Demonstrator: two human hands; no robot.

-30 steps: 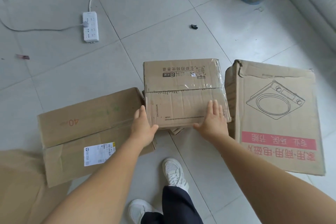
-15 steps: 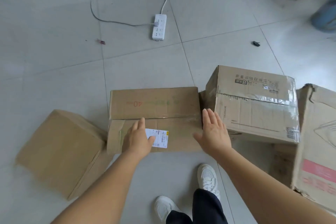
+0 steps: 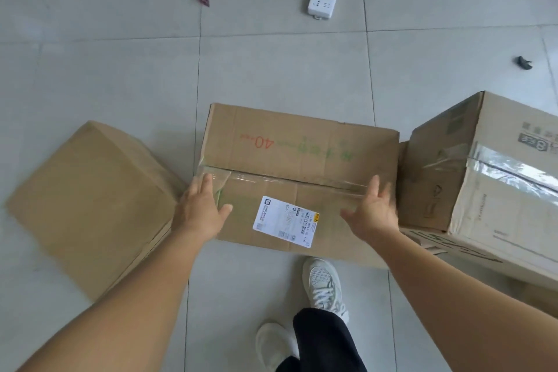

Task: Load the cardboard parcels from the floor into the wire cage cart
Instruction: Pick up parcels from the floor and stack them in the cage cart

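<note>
While a plain parcel (image 3: pixel 90 202) lies tilted just left of the labelled parcel (image 3: pixel 299 160) on the tiled floor (image 3: pixel 120 69), the left hand (image 3: pixel 200 211) and right hand (image 3: pixel 376 214) reach over that labelled parcel's two ends, fingers straight and spread, gripping nothing. Right of it, touching, sits a taped parcel (image 3: pixel 483 178).
</note>
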